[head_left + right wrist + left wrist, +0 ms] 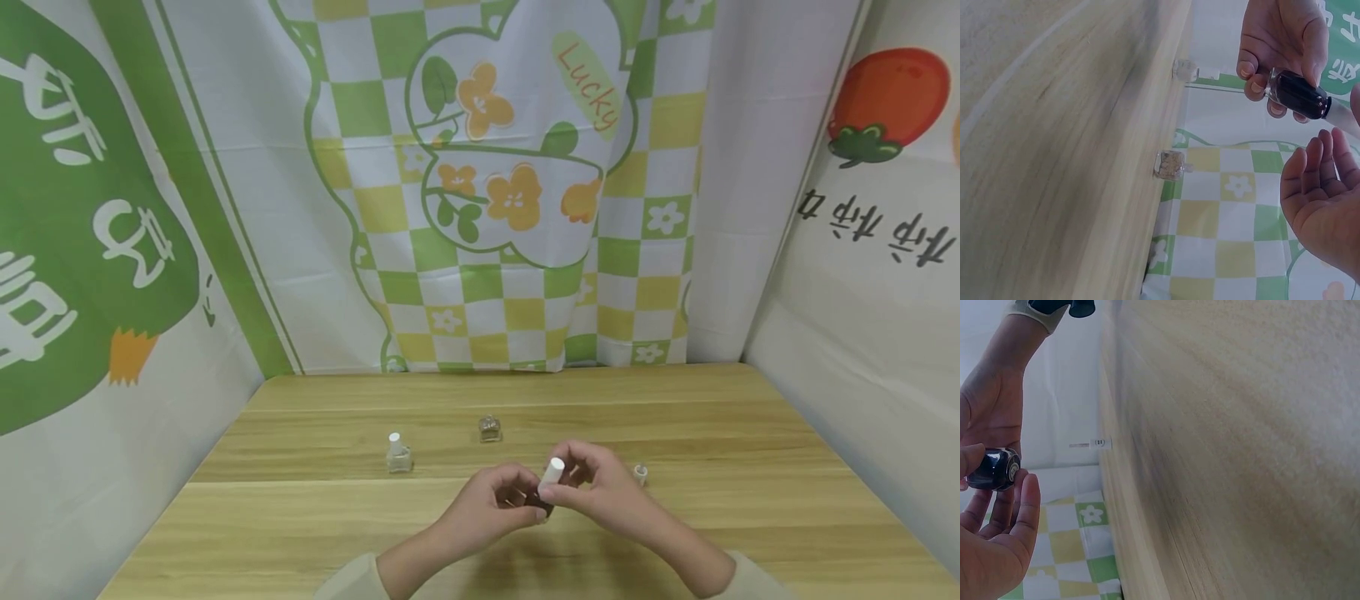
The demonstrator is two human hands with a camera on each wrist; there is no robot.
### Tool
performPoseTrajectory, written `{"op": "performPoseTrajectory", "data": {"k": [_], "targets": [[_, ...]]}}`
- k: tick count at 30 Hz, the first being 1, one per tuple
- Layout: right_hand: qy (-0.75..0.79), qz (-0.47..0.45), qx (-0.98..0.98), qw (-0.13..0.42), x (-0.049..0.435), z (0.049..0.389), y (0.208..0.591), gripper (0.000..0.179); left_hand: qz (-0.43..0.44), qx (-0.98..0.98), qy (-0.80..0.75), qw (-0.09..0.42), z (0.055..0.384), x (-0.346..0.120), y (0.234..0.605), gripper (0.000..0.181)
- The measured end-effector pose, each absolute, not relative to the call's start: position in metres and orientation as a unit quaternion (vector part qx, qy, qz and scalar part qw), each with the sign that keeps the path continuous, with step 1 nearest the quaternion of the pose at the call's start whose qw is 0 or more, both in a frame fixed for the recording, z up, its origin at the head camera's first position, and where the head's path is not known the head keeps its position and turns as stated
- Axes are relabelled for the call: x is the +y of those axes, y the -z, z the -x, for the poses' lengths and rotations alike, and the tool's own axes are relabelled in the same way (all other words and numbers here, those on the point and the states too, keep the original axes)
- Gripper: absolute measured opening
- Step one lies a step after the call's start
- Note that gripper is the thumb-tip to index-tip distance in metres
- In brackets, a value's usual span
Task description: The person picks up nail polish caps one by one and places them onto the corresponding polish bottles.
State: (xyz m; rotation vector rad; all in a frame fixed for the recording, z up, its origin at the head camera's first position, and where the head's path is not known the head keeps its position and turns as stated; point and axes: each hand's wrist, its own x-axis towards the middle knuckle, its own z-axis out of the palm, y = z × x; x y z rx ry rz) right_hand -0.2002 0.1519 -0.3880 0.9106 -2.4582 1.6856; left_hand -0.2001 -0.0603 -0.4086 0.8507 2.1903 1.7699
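Observation:
A dark nail polish bottle (pixel 1297 94) with a long white cap (pixel 553 472) is held between both hands above the table. My left hand (pixel 491 508) grips the glass body between thumb and fingers. With thumb and fingers my right hand (pixel 603 492) pinches the white cap, which sits on the bottle's neck. In the left wrist view the bottle's round base label faces the camera. To the right of my right hand, a separate white cap (pixel 640 475) stands on the table, its brush (pixel 1079 445) pointing up.
An uncapped glitter polish bottle (pixel 490 429) stands behind the hands. Farther left is a clear bottle (pixel 399 460) with a white cap. The wooden table (pixel 315 517) has printed cloths hanging behind it and at both sides.

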Motion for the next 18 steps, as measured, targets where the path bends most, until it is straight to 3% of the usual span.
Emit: {"op": "performPoseTrajectory", "data": {"k": [18], "targets": [[-0.517, -0.370, -0.772, 0.018, 0.1624, 0.2028, 0.3837, 0.025, -0.287, 0.739, -0.601, 0.099, 0.1999, -0.0596, 0.4087, 0.019]]}}
